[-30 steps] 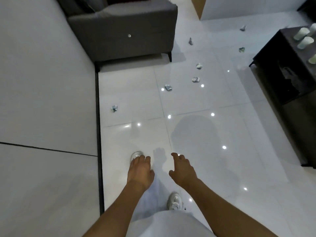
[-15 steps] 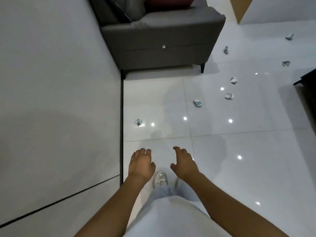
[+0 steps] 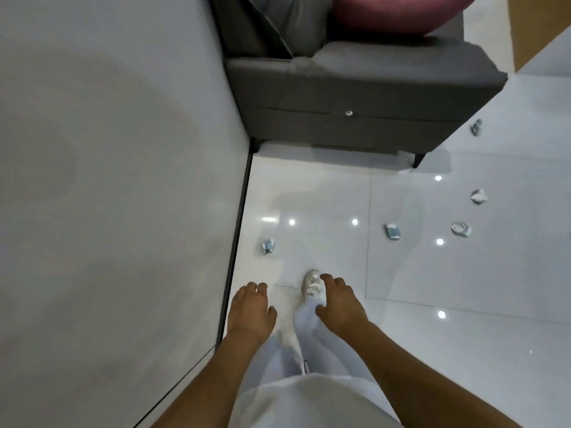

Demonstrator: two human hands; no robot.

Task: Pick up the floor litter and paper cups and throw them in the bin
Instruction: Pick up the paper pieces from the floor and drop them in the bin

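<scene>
- Since half a second ago, the grey fabric sofa [image 3: 355, 97] has come closer and one white sneaker [image 3: 314, 288] has stepped forward between the hands.
- Left hand [image 3: 251, 310] and right hand [image 3: 338, 304] hang over the glossy white tiled floor [image 3: 463, 350], fingers loosely curled, holding nothing.
- Nearest crumpled blue-white paper scrap [image 3: 268, 246] lies ahead of the left hand, near the wall [image 3: 108, 180], apart from its fingers.
- Four more crumpled scraps [image 3: 392, 232] lie further right, well apart from the right hand.
</scene>
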